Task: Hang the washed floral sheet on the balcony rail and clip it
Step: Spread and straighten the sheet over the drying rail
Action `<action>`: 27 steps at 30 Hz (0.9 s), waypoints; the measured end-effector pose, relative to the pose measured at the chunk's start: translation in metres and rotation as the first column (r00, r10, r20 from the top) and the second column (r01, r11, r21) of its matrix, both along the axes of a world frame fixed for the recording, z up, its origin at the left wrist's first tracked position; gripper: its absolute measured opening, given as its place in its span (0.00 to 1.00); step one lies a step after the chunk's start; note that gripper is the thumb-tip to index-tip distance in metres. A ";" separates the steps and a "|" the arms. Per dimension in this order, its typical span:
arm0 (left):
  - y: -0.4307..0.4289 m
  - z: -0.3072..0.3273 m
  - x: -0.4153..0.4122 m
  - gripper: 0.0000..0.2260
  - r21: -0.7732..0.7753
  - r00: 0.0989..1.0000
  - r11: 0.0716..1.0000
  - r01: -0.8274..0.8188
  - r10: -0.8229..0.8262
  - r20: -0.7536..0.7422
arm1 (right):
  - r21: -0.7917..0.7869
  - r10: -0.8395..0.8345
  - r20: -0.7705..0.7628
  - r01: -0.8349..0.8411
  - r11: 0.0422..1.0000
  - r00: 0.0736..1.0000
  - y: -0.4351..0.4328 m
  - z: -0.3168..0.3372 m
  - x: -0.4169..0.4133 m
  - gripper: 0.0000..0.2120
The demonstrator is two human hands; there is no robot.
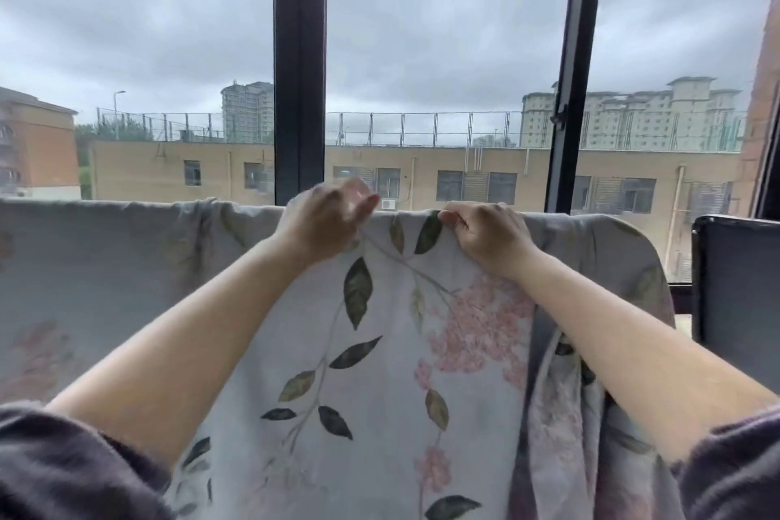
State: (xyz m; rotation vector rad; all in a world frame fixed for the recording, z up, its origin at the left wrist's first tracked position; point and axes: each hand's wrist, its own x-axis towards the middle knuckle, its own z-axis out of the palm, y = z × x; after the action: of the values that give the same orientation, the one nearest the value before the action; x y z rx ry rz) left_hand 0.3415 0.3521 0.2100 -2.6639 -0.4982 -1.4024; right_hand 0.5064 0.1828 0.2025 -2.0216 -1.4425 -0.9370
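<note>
We look out from a balcony under a grey, cloudy sky, with a thick dark window post (pixel 299 76) upright in the middle of the frame and a thinner leaning post (pixel 578 76) to its right. Beyond them a long tan building (pixel 211 169) runs across the centre. The floral sheet (pixel 380 350) hangs over a straight horizontal edge across the middle of the frame and falls toward us, filling the lower half; what carries it lies under the cloth and does not show. Our right hand (pixel 485 236) grips the sheet's top fold, fingers curled tight round the cloth. Our left hand (pixel 327 220) sits at the same fold, just beside it, but it is blurred and we cannot tell how its fingers lie. A black panel (pixel 738 287) stands at the right edge.
</note>
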 end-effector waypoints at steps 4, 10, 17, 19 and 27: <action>-0.008 0.002 0.015 0.14 -0.016 0.992 0.995 0.102 -0.103 -0.074 | 0.016 0.064 0.009 -0.064 0.998 0.998 -0.002 0.000 0.010 0.13; 0.007 0.008 0.011 0.12 -0.145 0.939 0.986 0.086 -0.032 0.343 | -0.008 0.074 0.044 -0.073 0.997 0.996 -0.007 0.013 0.027 0.19; 0.006 0.024 0.003 0.13 -0.571 0.752 0.821 -0.009 0.382 0.537 | -0.011 -0.040 0.006 0.040 0.999 0.999 -0.013 0.010 0.039 0.17; -0.014 0.014 0.014 0.11 -0.338 0.869 0.940 -0.055 0.211 0.447 | 0.032 -0.018 0.016 0.017 0.999 1.000 -0.012 0.009 0.035 0.16; -0.040 -0.006 0.044 0.16 0.020 0.987 0.998 0.066 -0.068 0.144 | 0.008 0.025 0.032 -0.025 1.000 0.999 -0.024 0.008 0.036 0.18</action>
State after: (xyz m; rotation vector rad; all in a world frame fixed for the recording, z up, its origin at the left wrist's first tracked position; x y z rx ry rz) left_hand 0.3851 0.3117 0.2036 -2.6029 -0.4122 -1.6198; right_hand 0.5422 0.1587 0.2103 -1.9866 -1.4750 -0.9673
